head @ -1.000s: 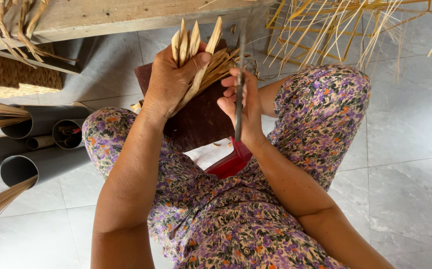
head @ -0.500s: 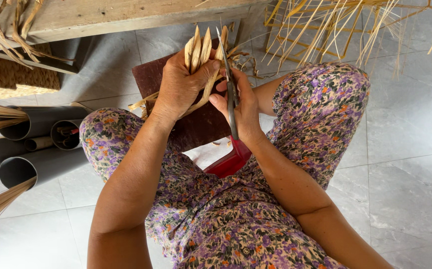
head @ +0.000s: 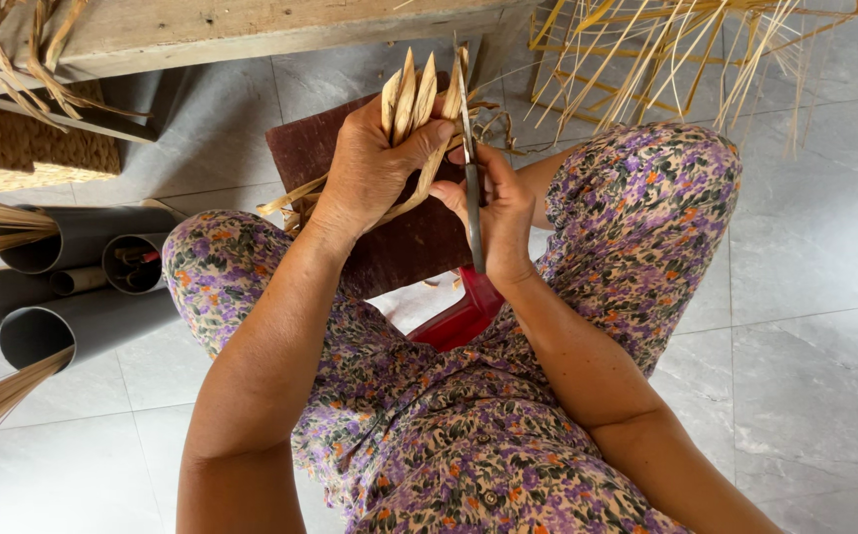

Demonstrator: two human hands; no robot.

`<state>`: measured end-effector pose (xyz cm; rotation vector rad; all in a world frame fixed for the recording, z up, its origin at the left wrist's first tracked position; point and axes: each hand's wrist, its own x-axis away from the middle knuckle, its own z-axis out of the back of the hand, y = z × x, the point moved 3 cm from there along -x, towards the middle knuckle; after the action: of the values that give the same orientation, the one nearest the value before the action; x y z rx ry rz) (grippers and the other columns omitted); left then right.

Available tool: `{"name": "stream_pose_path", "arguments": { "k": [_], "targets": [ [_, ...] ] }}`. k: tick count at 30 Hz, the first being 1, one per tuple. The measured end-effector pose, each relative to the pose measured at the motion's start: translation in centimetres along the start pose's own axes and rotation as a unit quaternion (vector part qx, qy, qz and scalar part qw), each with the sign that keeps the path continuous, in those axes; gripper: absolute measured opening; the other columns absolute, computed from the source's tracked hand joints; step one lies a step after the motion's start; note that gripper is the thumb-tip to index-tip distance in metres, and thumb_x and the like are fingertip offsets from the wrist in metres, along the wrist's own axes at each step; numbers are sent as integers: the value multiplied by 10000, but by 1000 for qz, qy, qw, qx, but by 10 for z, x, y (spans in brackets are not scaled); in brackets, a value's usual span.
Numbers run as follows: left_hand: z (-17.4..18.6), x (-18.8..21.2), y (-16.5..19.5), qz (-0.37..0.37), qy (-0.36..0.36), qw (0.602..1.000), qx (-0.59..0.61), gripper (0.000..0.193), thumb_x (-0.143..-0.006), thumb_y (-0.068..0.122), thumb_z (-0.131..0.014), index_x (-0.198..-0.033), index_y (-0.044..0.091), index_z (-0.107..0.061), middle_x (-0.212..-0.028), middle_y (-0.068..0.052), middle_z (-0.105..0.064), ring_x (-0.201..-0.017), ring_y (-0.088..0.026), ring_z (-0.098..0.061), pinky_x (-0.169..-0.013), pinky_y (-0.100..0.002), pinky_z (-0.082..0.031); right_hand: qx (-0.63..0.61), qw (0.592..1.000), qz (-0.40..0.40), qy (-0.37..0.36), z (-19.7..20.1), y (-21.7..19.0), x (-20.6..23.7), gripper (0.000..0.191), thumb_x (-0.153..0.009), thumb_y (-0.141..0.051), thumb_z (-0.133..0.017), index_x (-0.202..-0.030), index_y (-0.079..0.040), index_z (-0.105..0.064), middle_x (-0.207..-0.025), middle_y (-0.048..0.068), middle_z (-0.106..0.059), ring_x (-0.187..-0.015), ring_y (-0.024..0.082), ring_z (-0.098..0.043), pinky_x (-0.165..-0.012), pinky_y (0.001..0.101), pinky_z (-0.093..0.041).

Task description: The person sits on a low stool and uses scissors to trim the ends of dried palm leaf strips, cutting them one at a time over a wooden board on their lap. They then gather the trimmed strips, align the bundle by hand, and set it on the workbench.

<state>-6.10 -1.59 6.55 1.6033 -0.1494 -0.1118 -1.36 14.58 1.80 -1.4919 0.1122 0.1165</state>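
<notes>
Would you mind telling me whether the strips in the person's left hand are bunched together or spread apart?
Bunched. The left hand grips the pale dried strips in one tight bundle, tips upward and side by side, beside the knife in the right hand.

A bundle of reed strips (head: 411, 109) is held upright in the left hand (head: 369, 168), above a board (head: 350, 163) laid across the lap; scissors (head: 470, 158) are held just right of the bundle by the right hand (head: 493, 203); pipes (head: 73, 262) lie on the floor at left; a woven basket (head: 23, 153) sits behind them, under a wooden surface (head: 231, 25); loose stalks (head: 676, 59) are spread beyond the right knee.
</notes>
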Motion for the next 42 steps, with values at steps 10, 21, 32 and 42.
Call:
{"name": "stream_pose_path", "arguments": {
  "k": [10, 21, 32, 42],
  "targets": [
    [4, 5, 7, 16, -40, 996, -76, 223, -1006, 111, -704, -1207, 15, -698, -964, -94, -763, -806, -142, -721, -753, -284, -629, -45, 994, -98, 34, 11, 1, -8, 274, -923, -169, -807, -1124, -52, -663, -733, -22, -627, -573, 51, -572, -454, 205, -441],
    [51, 6, 17, -37, 76, 976, 202, 164, -1113, 136, -662, -1190, -3, -624, -942, -89, -701, -720, -143, -672, -608, -261, -546, -110, 986, -82, 91, 19, 114, -41, 411, -934, 43, -645, -1293, -136, -557, -1022, 13, -725, -810, 82, -647, -587, 220, -493],
    [57, 10, 20, -11, 97, 986, 132, 210, -1018, 171, -775, -1138, 1, -753, -847, -15, -682, -626, -76, -579, -560, -213, -481, 180, 983, 0, 40, -29, 150, -33, 479, -927, 7, -727, -1360, -137, -581, -1064, 55, -737, -931, 108, -713, -828, 273, -562],
    [49, 7, 6, -32, 62, 996, -51, 117, -1007, 95, -721, -1096, 22, -742, -949, -30, -761, -862, -89, -695, -776, -227, -560, -160, 983, 93, -9, -7, 53, -23, 453, -1027, 121, -597, -1408, -90, -473, -1352, 153, -677, -1199, 217, -692, -1086, 370, -569]
  ]
}}
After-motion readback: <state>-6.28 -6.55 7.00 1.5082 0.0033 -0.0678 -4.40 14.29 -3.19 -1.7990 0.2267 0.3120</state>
